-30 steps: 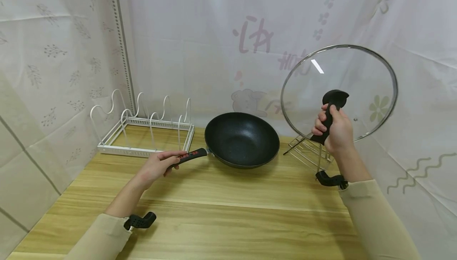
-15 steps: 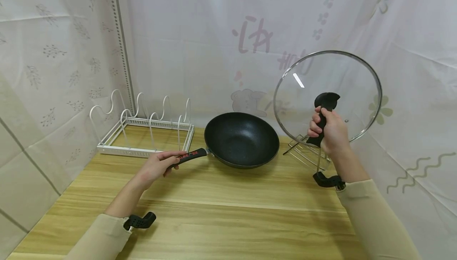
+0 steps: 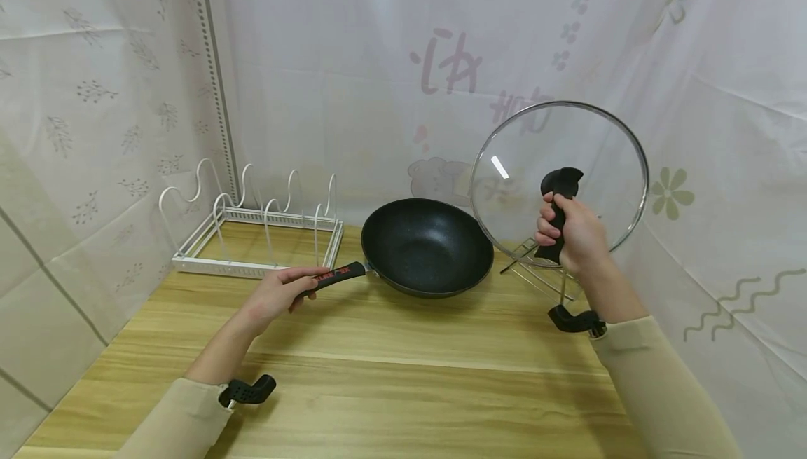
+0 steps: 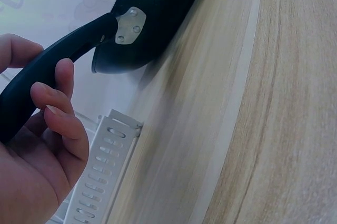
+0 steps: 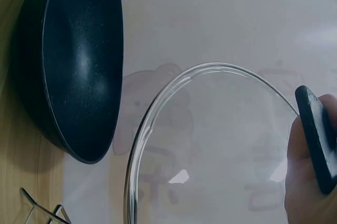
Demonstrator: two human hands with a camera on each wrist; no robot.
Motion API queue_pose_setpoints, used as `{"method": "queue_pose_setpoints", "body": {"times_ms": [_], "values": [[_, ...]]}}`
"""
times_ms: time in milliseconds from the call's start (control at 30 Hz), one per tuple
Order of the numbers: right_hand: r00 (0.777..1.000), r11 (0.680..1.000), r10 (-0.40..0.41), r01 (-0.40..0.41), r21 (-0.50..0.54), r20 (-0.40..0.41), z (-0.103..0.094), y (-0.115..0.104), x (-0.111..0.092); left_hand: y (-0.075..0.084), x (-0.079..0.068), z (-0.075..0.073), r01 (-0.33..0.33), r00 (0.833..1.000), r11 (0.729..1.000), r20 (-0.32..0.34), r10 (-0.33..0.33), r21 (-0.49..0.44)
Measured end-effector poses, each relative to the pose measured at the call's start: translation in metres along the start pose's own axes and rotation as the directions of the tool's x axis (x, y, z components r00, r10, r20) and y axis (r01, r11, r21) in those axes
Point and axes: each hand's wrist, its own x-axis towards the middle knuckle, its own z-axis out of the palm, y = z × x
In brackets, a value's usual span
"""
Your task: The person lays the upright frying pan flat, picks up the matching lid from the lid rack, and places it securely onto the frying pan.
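A black wok (image 3: 425, 249) sits on the wooden table in the head view, its long handle (image 3: 340, 275) pointing left. My left hand (image 3: 277, 292) holds that handle near its end; in the left wrist view the thumb and curled fingers (image 4: 65, 124) lie on either side of it. To the right, my right hand (image 3: 580, 235) grips the black handle (image 3: 555, 228) of a round glass lid (image 3: 517, 144) with a metal rim. The lid is held upright in the air, right of the wok and above the table. In the right wrist view its rim (image 5: 138, 155) stands apart from the wok.
A white wire rack (image 3: 258, 270) with upright loops stands at the back left of the wooden table (image 3: 378, 403). Behind the lid is a small metal wire stand (image 3: 529, 280), partly hidden. Printed white cloth (image 3: 353, 94) hangs around the back and sides.
My right hand has moved left and slightly down with the lid, bringing it nearer the wok. The left hand and the wok have stayed in place.
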Motion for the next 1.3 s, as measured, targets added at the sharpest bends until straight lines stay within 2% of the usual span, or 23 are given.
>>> {"method": "queue_pose_setpoints", "body": {"times_ms": [467,1300], "values": [[0.991,0.991,0.132,-0.132,-0.007,0.032,0.012,0.010,0.000,0.000,0.000,0.001,-0.006,1.000,1.000,0.007,0.006,0.008],[0.974,0.974,0.223,-0.222,-0.043,0.039,0.031,0.028,0.001,-0.001,0.000,0.000,-0.007,1.000,1.000,0.010,0.007,0.004]]}}
